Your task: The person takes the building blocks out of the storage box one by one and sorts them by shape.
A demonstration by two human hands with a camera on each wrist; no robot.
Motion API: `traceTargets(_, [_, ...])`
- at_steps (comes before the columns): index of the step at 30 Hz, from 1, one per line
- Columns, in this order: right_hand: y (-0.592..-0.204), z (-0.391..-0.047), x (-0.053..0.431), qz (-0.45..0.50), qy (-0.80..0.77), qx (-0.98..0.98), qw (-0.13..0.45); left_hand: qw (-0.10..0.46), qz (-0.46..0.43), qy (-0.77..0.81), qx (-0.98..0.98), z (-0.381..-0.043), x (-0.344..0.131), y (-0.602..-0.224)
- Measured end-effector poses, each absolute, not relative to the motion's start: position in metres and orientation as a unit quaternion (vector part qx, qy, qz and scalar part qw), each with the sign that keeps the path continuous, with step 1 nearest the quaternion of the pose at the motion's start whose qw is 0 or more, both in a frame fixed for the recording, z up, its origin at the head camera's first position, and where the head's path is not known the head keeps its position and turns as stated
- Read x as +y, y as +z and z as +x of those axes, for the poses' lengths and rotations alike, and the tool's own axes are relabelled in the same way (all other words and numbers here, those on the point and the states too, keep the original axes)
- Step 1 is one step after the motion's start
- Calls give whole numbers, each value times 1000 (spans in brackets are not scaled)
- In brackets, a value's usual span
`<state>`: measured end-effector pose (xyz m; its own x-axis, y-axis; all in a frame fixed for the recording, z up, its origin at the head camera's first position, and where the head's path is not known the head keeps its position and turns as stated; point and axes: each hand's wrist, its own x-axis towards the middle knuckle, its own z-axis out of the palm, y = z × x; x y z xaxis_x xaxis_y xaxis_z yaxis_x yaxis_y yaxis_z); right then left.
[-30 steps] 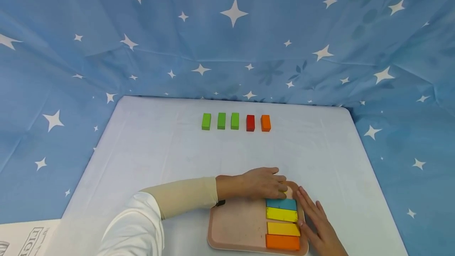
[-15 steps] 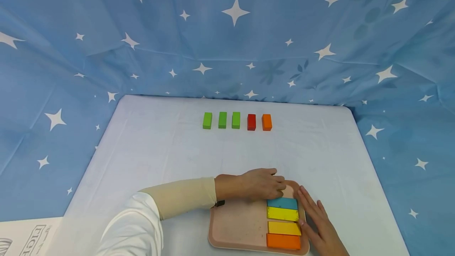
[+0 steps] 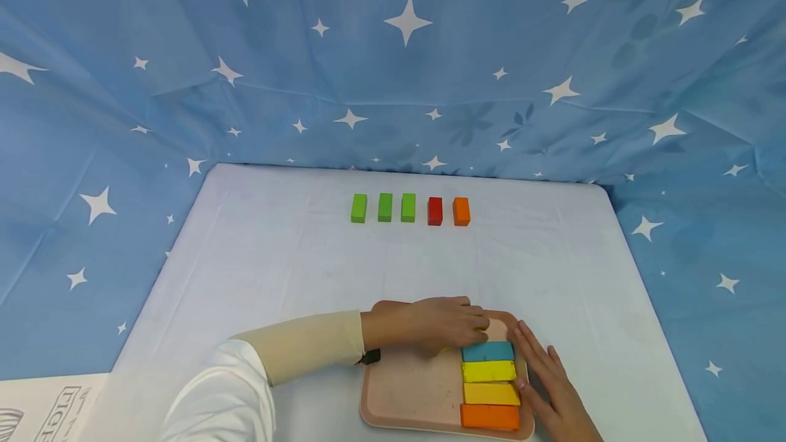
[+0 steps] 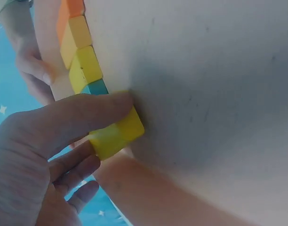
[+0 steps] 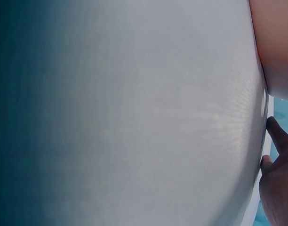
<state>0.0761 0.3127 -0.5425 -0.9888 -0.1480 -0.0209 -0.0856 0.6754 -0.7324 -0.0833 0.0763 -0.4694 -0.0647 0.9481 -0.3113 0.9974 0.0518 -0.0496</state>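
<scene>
My left hand [image 3: 445,325] reaches over the far part of a pink tray [image 3: 405,398]. Its thumb and fingers pinch a yellow block [image 4: 130,125], which is mostly hidden in the head view. Just beside that block, a row in the tray holds a teal block [image 3: 488,351], a yellow block [image 3: 488,370], an amber block [image 3: 491,393] and an orange block [image 3: 489,417]. My right hand [image 3: 552,394] lies along the tray's right rim with its fingers extended. Its thumb tip comes close to the amber block; contact is unclear.
Across the far side of the white table [image 3: 276,244] stand several green blocks, one of them a green block [image 3: 359,208], then a red block [image 3: 434,211] and an orange block [image 3: 462,211]. A printed sheet [image 3: 49,408] lies at the lower left. A blue starry cloth [image 3: 307,74] surrounds the table.
My left hand has shifted slightly left. In the row, the gap between the yellow and amber blocks has narrowed. The right hand stays at the tray's rim.
</scene>
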Motion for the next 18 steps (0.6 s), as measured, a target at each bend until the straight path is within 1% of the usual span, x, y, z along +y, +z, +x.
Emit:
traceTargets(4, [-543,76,313,-65,-398,914,40,141,664,-71,731,-84,70,-464])
traceTargets(13, [-543,76,314,-72,-410,908,39,252,595,24,763,-82,60,-447])
traceTargets(15, [-543,76,314,-72,-412,908,39,263,582,43,768,-82,58,-443])
traceTargets(18, [-542,76,313,-71,-412,907,40,255,571,73,776,-83,53,-438])
